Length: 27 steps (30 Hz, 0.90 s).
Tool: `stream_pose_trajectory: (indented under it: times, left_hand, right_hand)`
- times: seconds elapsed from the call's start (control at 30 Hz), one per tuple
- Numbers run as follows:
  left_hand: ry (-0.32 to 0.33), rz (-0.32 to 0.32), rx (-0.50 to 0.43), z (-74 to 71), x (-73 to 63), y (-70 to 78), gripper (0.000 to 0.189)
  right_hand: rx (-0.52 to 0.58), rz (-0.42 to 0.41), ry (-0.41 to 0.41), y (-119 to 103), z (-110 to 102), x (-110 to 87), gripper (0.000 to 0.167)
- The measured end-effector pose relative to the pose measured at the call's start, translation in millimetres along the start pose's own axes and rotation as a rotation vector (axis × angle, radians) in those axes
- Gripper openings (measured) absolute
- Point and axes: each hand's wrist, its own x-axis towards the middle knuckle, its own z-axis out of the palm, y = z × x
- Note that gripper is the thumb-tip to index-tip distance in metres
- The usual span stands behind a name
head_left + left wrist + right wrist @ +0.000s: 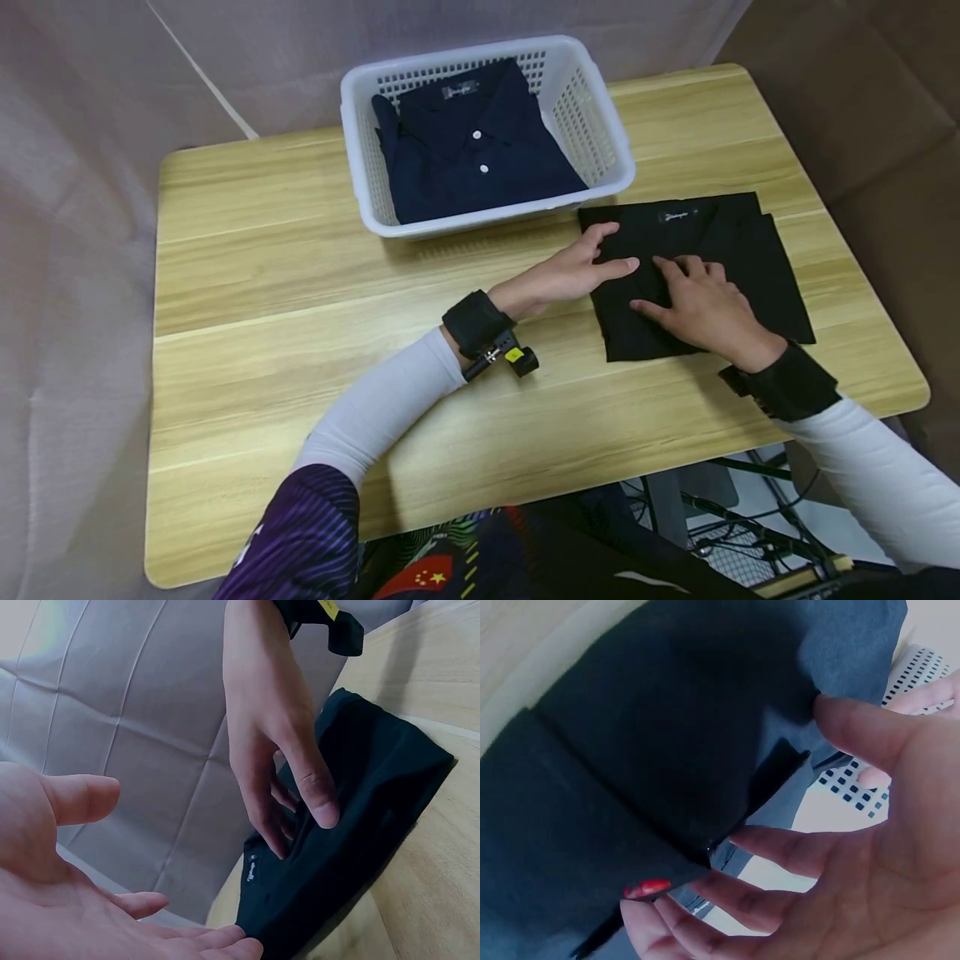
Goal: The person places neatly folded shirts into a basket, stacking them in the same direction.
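Note:
A folded black shirt point(765, 267) with a small label at its top edge lies on the right side of the table. My right hand point(708, 308) rests over its middle, fingers slightly bent and fingertips on the cloth. In the right wrist view, those fingertips sit along a slit in the shirt point(652, 750), with the thumb spread apart from them. At the shirt's left edge is my left hand point(573, 267), its thumb and fingers extended. The left wrist view shows its palm turned up and its fingertips at the edge of the cloth.
Behind the hands stands a white plastic basket point(495, 216) holding a folded navy shirt point(450, 175) with white buttons. All of this is on a wooden table point(285, 358). Grey cloth point(75, 292) hangs at the left and back; cables point(772, 525) show below the front edge.

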Motion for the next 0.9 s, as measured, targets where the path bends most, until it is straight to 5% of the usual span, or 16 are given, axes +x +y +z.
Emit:
stream_pose_trajectory:
  times: [0.57,0.9]
  left_hand:
    - [-0.002,0.007,-0.025,-1.7,-1.1,-3.6,0.076]
    - [0.026,0.022,-0.055,-2.7,-6.0,-8.6,0.078]
  right_hand:
    - [0.086,0.026,0.181,21.1,-27.3,0.1,0.083]
    - [0.13,0.109,0.171,86.0,-54.3,9.8,0.09]
